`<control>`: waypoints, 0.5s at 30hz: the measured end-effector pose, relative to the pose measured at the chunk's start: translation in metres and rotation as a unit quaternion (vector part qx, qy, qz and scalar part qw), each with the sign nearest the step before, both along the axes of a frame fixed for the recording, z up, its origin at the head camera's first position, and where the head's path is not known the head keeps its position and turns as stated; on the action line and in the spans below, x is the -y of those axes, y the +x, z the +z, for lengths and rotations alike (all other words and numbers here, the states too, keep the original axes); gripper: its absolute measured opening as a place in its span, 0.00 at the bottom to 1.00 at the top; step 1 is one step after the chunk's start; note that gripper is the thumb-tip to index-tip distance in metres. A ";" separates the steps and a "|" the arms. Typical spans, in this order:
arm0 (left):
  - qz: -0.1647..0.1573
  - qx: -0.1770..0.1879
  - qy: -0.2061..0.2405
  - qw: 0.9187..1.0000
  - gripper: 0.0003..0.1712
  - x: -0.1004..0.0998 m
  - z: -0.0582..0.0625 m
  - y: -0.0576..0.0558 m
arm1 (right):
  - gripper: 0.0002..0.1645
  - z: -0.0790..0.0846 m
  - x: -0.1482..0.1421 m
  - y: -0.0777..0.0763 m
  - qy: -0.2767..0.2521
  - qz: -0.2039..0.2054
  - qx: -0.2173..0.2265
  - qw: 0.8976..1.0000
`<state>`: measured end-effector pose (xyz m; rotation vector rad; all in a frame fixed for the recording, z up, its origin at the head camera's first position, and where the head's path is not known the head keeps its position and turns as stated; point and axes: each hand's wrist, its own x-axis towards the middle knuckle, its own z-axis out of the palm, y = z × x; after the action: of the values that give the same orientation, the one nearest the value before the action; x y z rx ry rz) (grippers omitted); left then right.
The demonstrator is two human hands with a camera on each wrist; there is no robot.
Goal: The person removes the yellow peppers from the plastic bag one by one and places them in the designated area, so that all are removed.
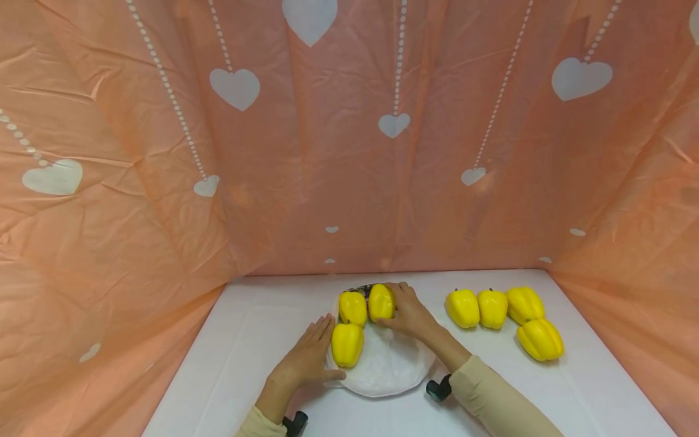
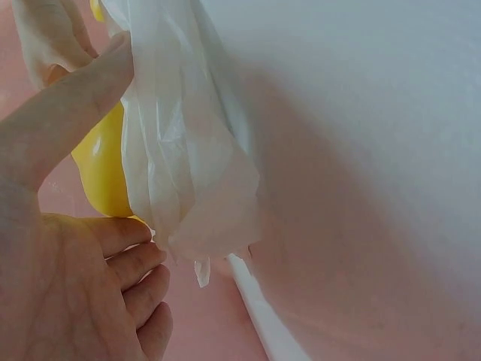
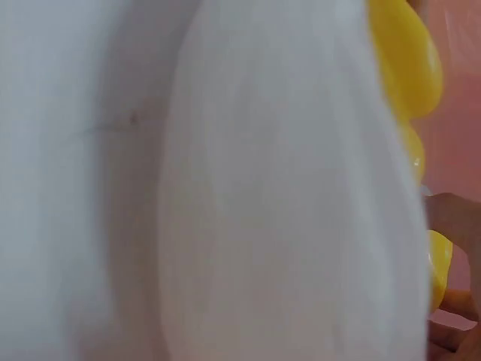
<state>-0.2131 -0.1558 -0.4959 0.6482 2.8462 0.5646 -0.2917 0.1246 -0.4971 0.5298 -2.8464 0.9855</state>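
Observation:
My right hand grips a yellow bell pepper at the back of a round, white cloth-covered holder. Two more yellow bell peppers sit on its left side, one behind and one in front. My left hand rests along the holder's left edge, fingers extended beside the front pepper and thumb toward the near rim. The left wrist view shows the left thumb against loose white fabric. In the right wrist view the holder's pale side hides most of the right hand.
To the right on the white table, several yellow bell peppers lie close together. A dark patterned patch shows at the holder's back rim. An orange sheet with white hearts hangs behind and at both sides.

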 end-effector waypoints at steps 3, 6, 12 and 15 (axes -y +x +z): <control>0.000 -0.001 -0.003 1.000 0.71 0.000 0.001 0.000 | 0.52 0.004 -0.003 0.003 -0.004 0.005 -0.011 1.000; 0.000 0.000 -0.001 1.000 0.71 -0.001 0.001 0.000 | 0.52 0.007 -0.006 0.005 -0.004 0.012 -0.025 1.000; 0.004 0.006 0.000 1.000 0.71 -0.002 0.002 0.001 | 0.53 0.013 -0.015 0.012 0.004 0.020 -0.043 0.999; 0.006 0.008 -0.001 1.000 0.71 -0.002 0.002 0.001 | 0.53 0.017 -0.020 0.014 0.012 0.015 -0.041 0.999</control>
<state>-0.2123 -0.1538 -0.4941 0.6236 2.8370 0.5674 -0.2773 0.1446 -0.4801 0.6021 -2.7886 0.9134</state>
